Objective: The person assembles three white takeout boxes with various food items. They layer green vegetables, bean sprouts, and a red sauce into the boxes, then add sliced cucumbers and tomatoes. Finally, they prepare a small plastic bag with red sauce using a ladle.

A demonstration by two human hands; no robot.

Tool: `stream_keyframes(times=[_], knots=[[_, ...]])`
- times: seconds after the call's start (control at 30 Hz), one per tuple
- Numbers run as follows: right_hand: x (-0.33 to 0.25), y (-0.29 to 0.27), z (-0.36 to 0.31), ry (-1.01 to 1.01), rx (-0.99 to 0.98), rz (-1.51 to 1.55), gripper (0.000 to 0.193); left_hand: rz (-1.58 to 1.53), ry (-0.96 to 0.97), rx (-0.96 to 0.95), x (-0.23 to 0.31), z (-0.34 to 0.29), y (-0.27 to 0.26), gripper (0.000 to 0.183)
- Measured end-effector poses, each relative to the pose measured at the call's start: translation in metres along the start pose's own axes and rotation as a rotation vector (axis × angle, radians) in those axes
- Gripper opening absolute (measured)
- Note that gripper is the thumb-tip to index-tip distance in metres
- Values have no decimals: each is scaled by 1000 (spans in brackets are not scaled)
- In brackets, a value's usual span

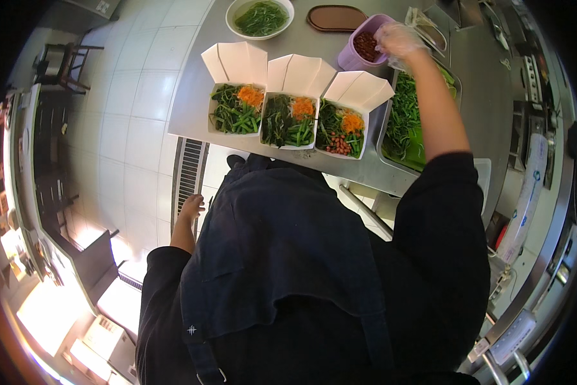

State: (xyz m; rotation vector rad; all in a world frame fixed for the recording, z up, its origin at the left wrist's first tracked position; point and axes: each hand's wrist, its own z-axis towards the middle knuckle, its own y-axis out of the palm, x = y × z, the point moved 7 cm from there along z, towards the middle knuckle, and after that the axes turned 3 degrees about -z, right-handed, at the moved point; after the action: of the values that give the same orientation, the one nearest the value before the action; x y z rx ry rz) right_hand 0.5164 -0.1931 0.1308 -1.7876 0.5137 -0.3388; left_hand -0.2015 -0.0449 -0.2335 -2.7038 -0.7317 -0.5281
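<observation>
My right hand [399, 43], in a clear plastic glove, reaches over the rim of a purple tub [350, 59] of reddish-brown peanuts [366, 47]. Its fingers are bent together at the peanuts; what they hold, if anything, is hidden. Bare and empty, my left hand [192, 206] hangs beside my apron with its fingers loosely apart. Three open white boxes stand in a row at the counter's near edge: the left box [234, 109], middle box [289, 120] and right box [341, 129]. All hold greens and shredded orange carrot; peanuts also lie in the right one.
A metal tray [383, 138] of cut greens sits right of the boxes, under my forearm. Farther back on the steel counter [301, 51] are a white bowl [239, 27] of green strips and a brown oval lid [336, 18]. A floor drain grate [189, 170] runs near my left hand.
</observation>
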Motion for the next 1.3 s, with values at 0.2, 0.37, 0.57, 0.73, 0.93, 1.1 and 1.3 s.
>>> stream_keyframes(times=[0.2, 0.37, 0.57, 0.73, 0.93, 1.1, 1.3], knots=[[-24, 87, 62, -109, -454, -427, 32, -27, -53, 101, -8, -68, 35, 39], [2, 118, 80, 39, -355, -227, 28, -237, -153, 77, -111, -72, 61, 37], [-8, 88, 71, 89, -326, -381, 26, -218, -212, 106, -167, -78, 82, 36], [5, 43, 66, 48, -154, -503, 19, -135, -262, 112, -159, -63, 55, 35], [14, -39, 14, 224, 109, 828, 17, -90, -29, 78, -64, -48, 12, 36], [-147, -50, -75, -80, -28, 909, 25, -175, -110, 114, -28, -46, 2, 36], [-246, 74, -100, -623, 98, 459, 18, -67, -51, 31, -25, -38, 10, 32]])
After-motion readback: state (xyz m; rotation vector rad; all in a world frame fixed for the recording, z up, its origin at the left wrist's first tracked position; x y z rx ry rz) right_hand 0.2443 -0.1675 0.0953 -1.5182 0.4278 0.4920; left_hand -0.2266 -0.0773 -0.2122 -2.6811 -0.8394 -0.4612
